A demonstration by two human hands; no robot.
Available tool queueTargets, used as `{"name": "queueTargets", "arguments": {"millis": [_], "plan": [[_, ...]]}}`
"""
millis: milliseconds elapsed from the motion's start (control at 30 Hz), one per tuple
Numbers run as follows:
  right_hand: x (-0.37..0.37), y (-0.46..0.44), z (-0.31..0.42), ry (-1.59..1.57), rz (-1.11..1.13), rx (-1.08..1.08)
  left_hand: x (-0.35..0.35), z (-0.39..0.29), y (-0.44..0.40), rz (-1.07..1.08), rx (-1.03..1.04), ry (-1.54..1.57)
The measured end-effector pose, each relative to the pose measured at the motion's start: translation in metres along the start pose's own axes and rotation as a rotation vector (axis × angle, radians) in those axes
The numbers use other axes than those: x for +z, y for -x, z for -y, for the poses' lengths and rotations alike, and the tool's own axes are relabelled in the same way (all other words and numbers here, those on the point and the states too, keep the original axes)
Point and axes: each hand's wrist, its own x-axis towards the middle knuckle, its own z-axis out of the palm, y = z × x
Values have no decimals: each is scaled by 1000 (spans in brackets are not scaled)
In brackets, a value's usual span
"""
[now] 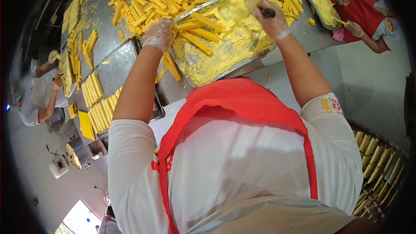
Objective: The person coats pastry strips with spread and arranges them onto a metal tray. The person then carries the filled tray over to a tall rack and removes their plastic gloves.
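A metal tray (225, 77) smeared with thick yellow cream (232, 47) lies before me at the table edge. My left hand (158, 34), in a clear plastic glove, is closed at the tray's left rim on the end of a yellow cake-like stick (188, 25). More yellow sticks (197, 43) rest on the cream beside it. Over the tray's upper right corner, my gloved right hand (273, 21) is wrapped round a black-handled tool (268, 13). Its blade is blurred and mostly hidden.
A large heap of yellow sticks (149, 4) covers the table beyond the tray. Sticks stand in rows (102, 115) on trays at left. Co-workers' gloved hands (355, 29) work at cream trays on both sides. A rack (375, 164) of filled trays stands behind me, right.
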Motion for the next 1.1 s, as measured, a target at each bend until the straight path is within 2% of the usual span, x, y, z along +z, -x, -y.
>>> {"name": "queueTargets", "arguments": {"millis": [33,67,133,167,200,233,267,300,367,400,433,467,500,533,567,600,633,667,767,800,867,900,933,967,1033,1067,1100], "plan": [[2,-11,-5,34,-7,-159,6,0,0,5,-2,-8],[7,-19,-7,24,-5,-158,15,0,0,-38,55,-21],[21,-36,-6,65,192,-341,25,-4,-4,-82,99,-39],[27,-37,-8,56,193,-347,28,-8,-9,-64,-35,65],[33,-37,-4,137,311,-447,23,-14,-9,-45,-169,171],[36,-37,-1,217,431,-546,17,-15,-4,-43,-181,169],[28,-31,-1,183,551,-462,11,-13,4,-74,-121,125],[15,-31,5,172,561,-464,-1,-16,16,-100,-60,83],[-13,-32,5,137,972,-239,-10,-5,40,-119,-57,167],[-25,-28,-1,134,978,-243,-8,6,50,-303,-52,228],[-38,-22,-9,-41,901,-115,-6,12,60,-484,-47,288],[-47,-17,-18,-213,815,14,-5,16,69,-479,-51,288],[-50,-13,-30,-217,819,16,-5,18,77,-641,-73,233],[-49,-10,-43,-405,694,228,-8,14,84,-804,-97,176],[-47,-6,-53,-587,559,440,-8,2,89,-801,-101,174],[-44,-3,-56,-710,455,503,-12,-25,91,-733,-73,426],[-43,0,-54,-714,460,504,-14,-49,91,-658,-45,676],[-42,3,-47,-662,369,251,-1,-64,88,-506,-38,596],[-36,1,-3,-688,334,221,30,-111,68,-134,-71,536],[-31,3,10,-532,414,126,43,-119,62,-131,-69,532],[-24,10,25,-227,543,-56,65,-127,55,-397,-65,548],[-22,16,26,-80,592,-144,63,-129,56,-391,-58,544],[-16,17,11,3,511,-283,59,-130,57,-411,-19,530],[-19,16,-3,3,507,-280,57,-131,58,-435,18,516],[-31,6,-6,210,526,-126,61,-129,56,-425,-7,539],[-30,8,-6,197,375,-236,63,-128,56,-414,-34,566],[-32,10,3,196,374,-235,57,-131,57,-413,-33,565]]}}
